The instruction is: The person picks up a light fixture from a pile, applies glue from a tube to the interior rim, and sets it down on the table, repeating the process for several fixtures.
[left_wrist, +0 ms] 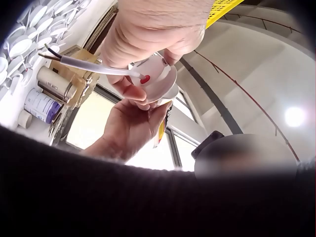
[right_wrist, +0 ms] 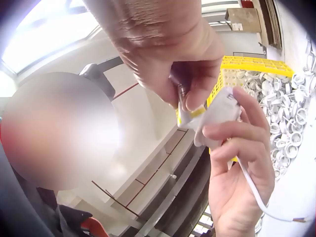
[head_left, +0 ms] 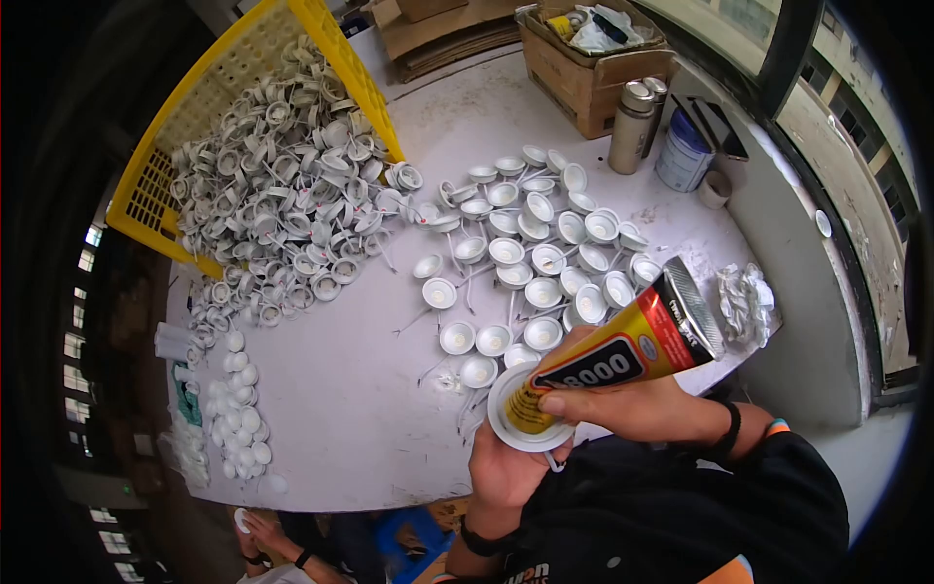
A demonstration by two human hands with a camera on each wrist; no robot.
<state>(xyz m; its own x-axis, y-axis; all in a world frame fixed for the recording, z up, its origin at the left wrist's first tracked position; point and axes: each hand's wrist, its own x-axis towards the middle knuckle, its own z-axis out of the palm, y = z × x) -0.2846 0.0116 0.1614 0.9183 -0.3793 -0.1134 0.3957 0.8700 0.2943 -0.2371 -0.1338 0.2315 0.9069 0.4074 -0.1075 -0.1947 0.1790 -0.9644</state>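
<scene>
My left hand (head_left: 504, 473) grips a small white lamp housing (head_left: 497, 417) from below, its round rim turned upward. Out of the housing's back comes a white cable (left_wrist: 94, 67) with bare-ended wires, past a red spot. A yellow, black and red tube of glue (head_left: 632, 343) is held in my right hand (head_left: 637, 407), thumb along its lower end. The tube slants down, its yellow end over the inside of the housing. In the right wrist view, the right fingers (right_wrist: 196, 94) pinch close above the housing; the tube's tip is mostly hidden there.
Many similar white housings (head_left: 506, 251) with cables lie across the table (head_left: 336, 389). A yellow crate (head_left: 146, 195) spills more at the left, near a cluster of white domed pieces (head_left: 243, 419). Bottles (head_left: 632, 127), a tub (head_left: 684, 154) and a carton (head_left: 584, 88) stand behind. Another person's hands (head_left: 268, 533) show below.
</scene>
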